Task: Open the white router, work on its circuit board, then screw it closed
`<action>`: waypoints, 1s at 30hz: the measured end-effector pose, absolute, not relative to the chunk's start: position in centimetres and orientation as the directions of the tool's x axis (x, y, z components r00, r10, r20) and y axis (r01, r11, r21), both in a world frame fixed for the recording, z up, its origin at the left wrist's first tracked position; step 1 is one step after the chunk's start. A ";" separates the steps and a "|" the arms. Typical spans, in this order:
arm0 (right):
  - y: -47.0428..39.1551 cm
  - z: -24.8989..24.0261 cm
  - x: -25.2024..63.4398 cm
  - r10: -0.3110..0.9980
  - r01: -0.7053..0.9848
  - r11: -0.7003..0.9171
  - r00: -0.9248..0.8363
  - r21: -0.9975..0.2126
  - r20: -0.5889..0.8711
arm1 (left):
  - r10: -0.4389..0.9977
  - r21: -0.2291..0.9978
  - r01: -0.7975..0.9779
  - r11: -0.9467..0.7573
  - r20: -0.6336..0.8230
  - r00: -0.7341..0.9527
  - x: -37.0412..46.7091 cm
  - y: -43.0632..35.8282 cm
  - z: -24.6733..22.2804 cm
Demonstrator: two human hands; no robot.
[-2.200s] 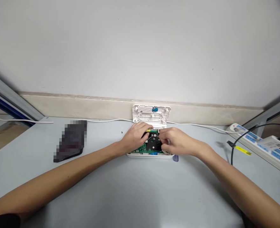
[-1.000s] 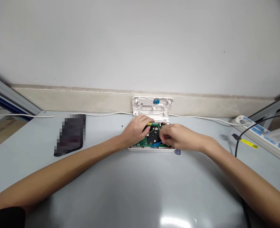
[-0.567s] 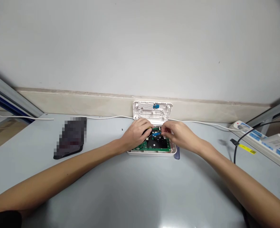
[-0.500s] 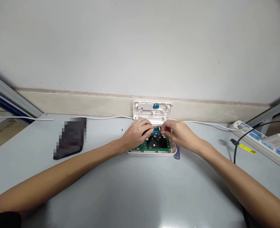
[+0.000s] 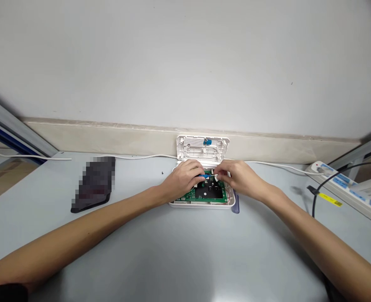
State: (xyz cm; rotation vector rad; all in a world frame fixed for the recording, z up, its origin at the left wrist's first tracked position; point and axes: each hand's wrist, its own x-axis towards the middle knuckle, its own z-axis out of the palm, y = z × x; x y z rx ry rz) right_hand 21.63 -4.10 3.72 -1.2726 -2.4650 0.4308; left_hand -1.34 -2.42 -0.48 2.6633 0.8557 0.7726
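A white plastic case [image 5: 202, 205] lies open on the table, its lid [image 5: 201, 153] tipped up against the wall. Inside are a green circuit board [image 5: 190, 195] and a black plate [image 5: 209, 189]. Above the board, my left hand [image 5: 185, 178] pinches a slim blue connector [image 5: 205, 176], which looks like a fibre-optic one. My right hand [image 5: 232, 173] has thumb and fingertips closed on a thin white cable [image 5: 213, 175] at the connector's right end. A small white piece [image 5: 216, 178] shows beside those fingertips. Inside the lid sits a blue part [image 5: 207, 142].
A dark phone-like object [image 5: 94, 184], partly pixelated, lies at the left. The blue handle [image 5: 236, 204] of a tool pokes out right of the case. A power strip [image 5: 346, 184] and a black cable [image 5: 314, 205] are at the right. A white cord [image 5: 147, 157] runs behind the case.
The blue connector has shifted slightly left relative to the right fingertips, and more of the thin white cable shows between the hands. The small white piece is plainer now.
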 end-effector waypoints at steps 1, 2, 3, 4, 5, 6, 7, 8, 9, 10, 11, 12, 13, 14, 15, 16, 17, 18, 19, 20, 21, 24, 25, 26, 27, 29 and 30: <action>-4.0 3.8 21.7 0.824 0.724 0.556 -0.545 -0.408 0.157 | 0.597 0.370 0.473 -0.800 0.409 0.690 -1.3 -2.4 -0.5; -4.0 3.9 21.8 0.822 0.722 0.559 -0.544 -0.408 0.165 | 0.599 0.368 0.476 -0.798 0.404 0.692 -1.3 -2.4 -0.5; -4.0 4.0 21.8 0.821 0.719 0.563 -0.543 -0.408 0.177 | 0.601 0.368 0.480 -0.797 0.400 0.692 -1.3 -2.4 -0.5; -4.0 4.1 21.8 0.819 0.715 0.567 -0.542 -0.409 0.188 | 0.604 0.369 0.482 -0.794 0.398 0.691 -1.3 -2.4 -0.6; -4.0 4.1 21.9 0.817 0.711 0.570 -0.541 -0.411 0.197 | 0.607 0.371 0.484 -0.792 0.396 0.689 -1.3 -2.4 -0.6; -3.9 4.2 21.9 0.817 0.710 0.570 -0.540 -0.413 0.202 | 0.609 0.372 0.486 -0.791 0.395 0.688 -1.3 -2.4 -0.6; -3.9 4.2 21.9 0.819 0.711 0.568 -0.538 -0.414 0.201 | 0.610 0.373 0.487 -0.790 0.395 0.687 -1.4 -2.4 -0.6; -3.9 4.2 22.0 0.820 0.712 0.566 -0.537 -0.415 0.196 | 0.609 0.372 0.487 -0.791 0.395 0.688 -1.4 -2.4 -0.7; -3.9 4.2 22.0 0.823 0.715 0.562 -0.536 -0.415 0.190 | 0.608 0.370 0.486 -0.791 0.396 0.688 -1.4 -2.4 -0.7; -3.9 4.2 22.0 0.826 0.720 0.557 -0.533 -0.414 0.184 | 0.608 0.369 0.488 -0.791 0.396 0.688 -1.4 -2.4 -0.7; -3.9 4.3 22.0 0.829 0.725 0.552 -0.530 -0.412 0.179 | 0.610 0.368 0.490 -0.790 0.396 0.687 -1.4 -2.4 -0.6; -3.9 4.3 22.1 0.832 0.729 0.548 -0.525 -0.411 0.178 | 0.611 0.368 0.491 -0.790 0.395 0.686 -1.4 -2.4 -0.6; -3.9 4.4 22.1 0.835 0.731 0.544 -0.520 -0.412 0.179 | 0.613 0.368 0.493 -0.788 0.394 0.685 -1.4 -2.4 -0.6; -3.9 4.4 22.1 0.838 0.732 0.540 -0.515 -0.415 0.181 | 0.614 0.369 0.494 -0.787 0.393 0.684 -1.4 -2.5 -0.6; -4.0 4.4 22.1 0.841 0.733 0.536 -0.509 -0.419 0.183 | 0.615 0.370 0.494 -0.786 0.393 0.684 -1.4 -2.5 -0.6; -4.0 4.5 22.1 0.843 0.733 0.532 -0.505 -0.423 0.185 | 0.614 0.370 0.494 -0.787 0.393 0.684 -1.4 -2.5 -0.6; -4.0 4.5 22.1 0.845 0.734 0.530 -0.501 -0.426 0.187 | 0.613 0.370 0.492 -0.788 0.394 0.685 -1.3 -2.4 -0.6; -4.0 4.4 22.1 0.846 0.733 0.528 -0.498 -0.428 0.190 | 0.612 0.370 0.491 -0.789 0.395 0.686 -1.3 -2.4 -0.6; -4.0 4.4 22.1 0.846 0.732 0.529 -0.497 -0.429 0.195 | 0.611 0.370 0.490 -0.789 0.396 0.685 -1.3 -2.4 -0.6; -4.0 4.3 22.1 0.845 0.731 0.530 -0.496 -0.429 0.199 | 0.611 0.371 0.489 -0.790 0.398 0.684 -1.3 -2.4 -0.6; -3.9 4.3 22.1 0.844 0.730 0.532 -0.496 -0.429 0.203 | 0.611 0.373 0.488 -0.789 0.401 0.683 -1.3 -2.4 -0.6; -3.9 4.1 22.1 0.842 0.728 0.535 -0.498 -0.428 0.206 | 0.611 0.373 0.487 -0.789 0.407 0.679 -1.3 -2.4 -0.6; -3.9 4.1 22.1 0.842 0.729 0.535 -0.498 -0.427 0.205 | 0.612 0.372 0.489 -0.789 0.407 0.678 -1.4 -2.4 -0.6; -3.9 4.1 22.1 0.843 0.731 0.534 -0.497 -0.425 0.204 | 0.612 0.370 0.491 -0.789 0.407 0.678 -1.4 -2.4 -0.6; -3.9 4.1 22.1 0.845 0.735 0.531 -0.494 -0.423 0.202 | 0.612 0.368 0.492 -0.789 0.406 0.679 -1.4 -2.4 -0.6; -3.9 4.1 22.1 0.851 0.743 0.523 -0.486 -0.418 0.199 | 0.611 0.364 0.493 -0.790 0.404 0.681 -1.4 -2.4 -0.6; -3.9 4.1 22.1 0.853 0.748 0.519 -0.482 -0.414 0.197 | 0.611 0.363 0.494 -0.790 0.404 0.681 -1.3 -2.4 -0.6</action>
